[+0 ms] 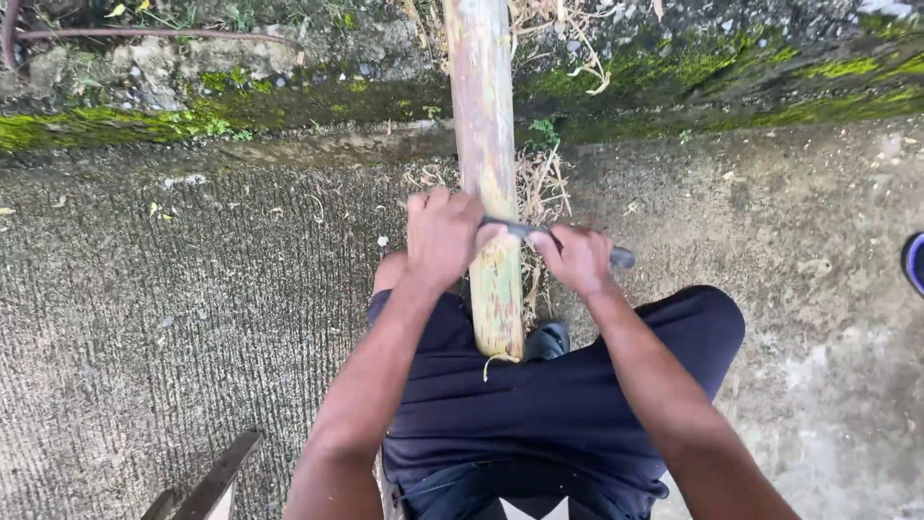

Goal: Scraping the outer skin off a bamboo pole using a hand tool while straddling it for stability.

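While braced between the knees over rough grey concrete ground (192,318), long pale yellow-green bamboo pole (486,144) runs up to the mossy kerb (144,120). Left hand (441,236) closed on one end of a dark metal blade (515,229) laid across the pole; right hand (577,258) gripping its other end, just beside the pole.

Head-worn view, steeply down, close.

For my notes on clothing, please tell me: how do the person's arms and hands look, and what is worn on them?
Both forearms are bare, with no sleeves in view. The left hand and the right hand wear no gloves; no watch, ring or bracelet shows.
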